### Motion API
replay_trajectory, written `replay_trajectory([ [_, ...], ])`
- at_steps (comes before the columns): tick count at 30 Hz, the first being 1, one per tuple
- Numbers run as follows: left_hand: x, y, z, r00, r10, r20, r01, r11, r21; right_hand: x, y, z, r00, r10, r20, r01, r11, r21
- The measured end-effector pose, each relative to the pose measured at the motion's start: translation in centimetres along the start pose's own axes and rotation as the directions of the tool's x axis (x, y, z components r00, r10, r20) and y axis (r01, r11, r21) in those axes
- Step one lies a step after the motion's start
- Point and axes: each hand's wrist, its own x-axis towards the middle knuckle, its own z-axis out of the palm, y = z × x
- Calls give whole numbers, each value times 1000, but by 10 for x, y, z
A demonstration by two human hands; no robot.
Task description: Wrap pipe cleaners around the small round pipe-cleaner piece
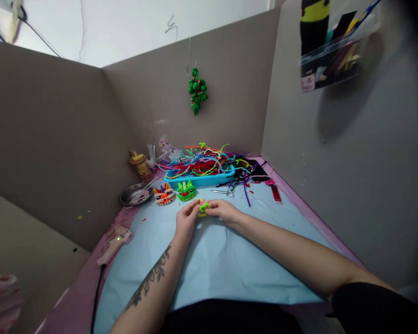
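My left hand [188, 218] and my right hand [223, 211] meet over the middle of the light blue table cover [226, 264]. Between them is a small yellow-green and pink pipe-cleaner piece [203, 207], pinched by the fingertips of both hands; its finer shape is too small to make out. Just beyond my hands sit two finished-looking fuzzy animal heads, one green [186, 191] with a red mouth and one orange and cream [164, 195]. Scissors [223, 192] lie a little past my right hand.
A blue tray [202, 180] heaped with colourful pipe cleaners stands at the back. To the left are a metal bowl [135, 195], a jar [141, 166] and a pink glue gun [116, 243] with a cord. Grey partitions [226, 83] enclose the table; a green fuzzy ornament [197, 90] hangs there.
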Motion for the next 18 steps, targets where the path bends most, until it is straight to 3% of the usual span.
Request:
replay_trajectory([
  [9, -1, -1, 0, 991, 128, -46, -120, 982, 148, -8, -6, 9, 991, -81, 107, 87, 995, -56],
  [18, -6, 5, 2, 973, 213, -87, -181, 942, 281, -5, 10, 13, 966, -238, -105, 186, 914, -360],
])
